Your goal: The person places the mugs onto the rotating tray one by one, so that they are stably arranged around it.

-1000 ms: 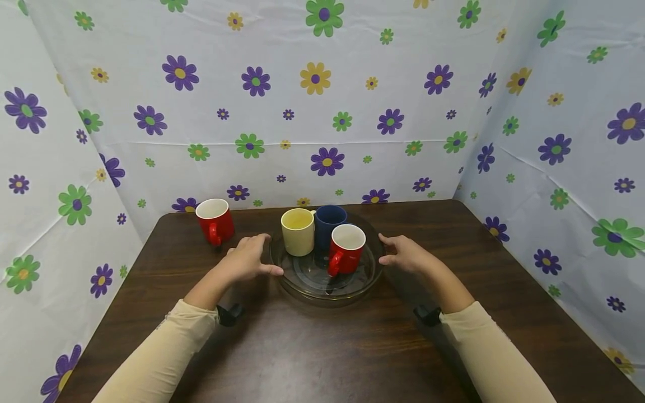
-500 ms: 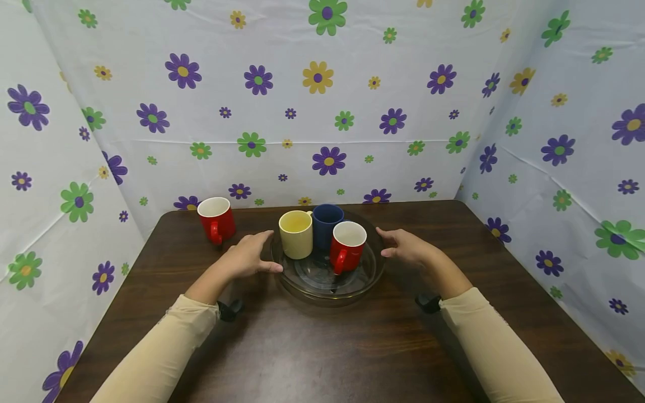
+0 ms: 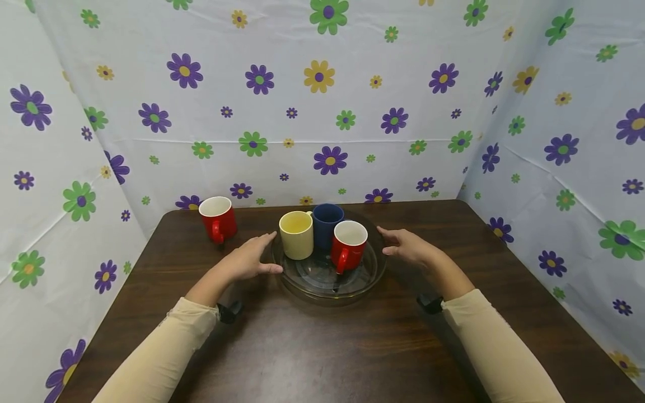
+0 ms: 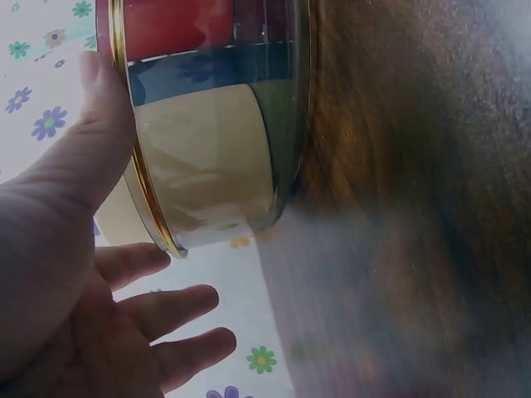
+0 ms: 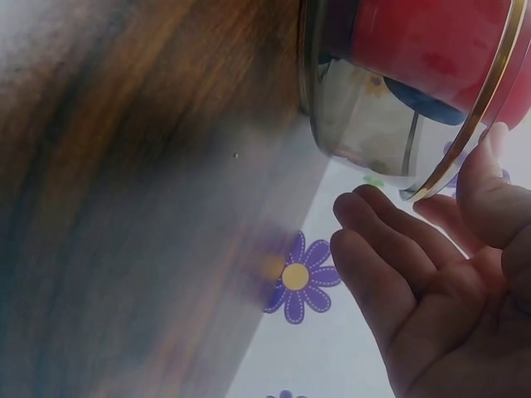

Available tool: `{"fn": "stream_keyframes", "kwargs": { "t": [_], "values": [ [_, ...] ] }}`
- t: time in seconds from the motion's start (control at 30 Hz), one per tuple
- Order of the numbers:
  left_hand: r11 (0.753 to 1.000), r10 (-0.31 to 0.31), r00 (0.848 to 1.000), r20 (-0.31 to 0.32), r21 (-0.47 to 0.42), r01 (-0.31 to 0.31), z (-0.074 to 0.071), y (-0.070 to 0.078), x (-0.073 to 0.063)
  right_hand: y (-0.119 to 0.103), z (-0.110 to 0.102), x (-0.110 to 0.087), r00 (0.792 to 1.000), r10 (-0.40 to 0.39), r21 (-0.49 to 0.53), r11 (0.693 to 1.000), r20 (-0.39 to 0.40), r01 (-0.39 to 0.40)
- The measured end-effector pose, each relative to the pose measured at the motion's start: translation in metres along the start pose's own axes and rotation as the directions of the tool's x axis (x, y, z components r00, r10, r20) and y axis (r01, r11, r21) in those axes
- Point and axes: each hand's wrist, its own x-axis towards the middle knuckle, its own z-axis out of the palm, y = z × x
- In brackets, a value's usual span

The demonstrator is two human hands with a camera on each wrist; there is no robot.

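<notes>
One red mug [image 3: 219, 220] stands outside the bowl [image 3: 327, 295] that left hand [image 3: 245, 261] and right hand [image 3: 409, 247] touch, fingers uncurled.

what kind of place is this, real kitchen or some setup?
Probably a staged recording booth, not a kitchen: flower-print sheeting hangs on three sides, it closely surrounds a dark wood-look table, and a black device sits at each wrist.
</notes>
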Motion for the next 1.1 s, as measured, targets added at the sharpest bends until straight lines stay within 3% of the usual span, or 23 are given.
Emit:
{"fn": "stream_keyframes", "kwargs": {
  "t": [0.3, 0.83, 1.1],
  "values": [
    [0.999, -0.041, 0.999, 0.009, 0.030, 0.041, 0.001, 0.009, -0.006, 0.001, 0.006, -0.010, 0.996, -0.034, -0.055, 0.998, -0.085, 0.029],
    [0.998, -0.060, 0.995, -0.077, 0.012, 0.061, 0.006, 0.023, -0.017, -0.009, 0.015, -0.031, 0.998, -0.013, 0.062, 0.998, -0.064, 0.017],
    [0.999, -0.049, 0.995, -0.090, 0.003, 0.049, 0.007, 0.027, -0.023, -0.009, 0.014, -0.037, 0.997, -0.037, 0.035, 0.999, -0.068, 0.039]
  ]
}}
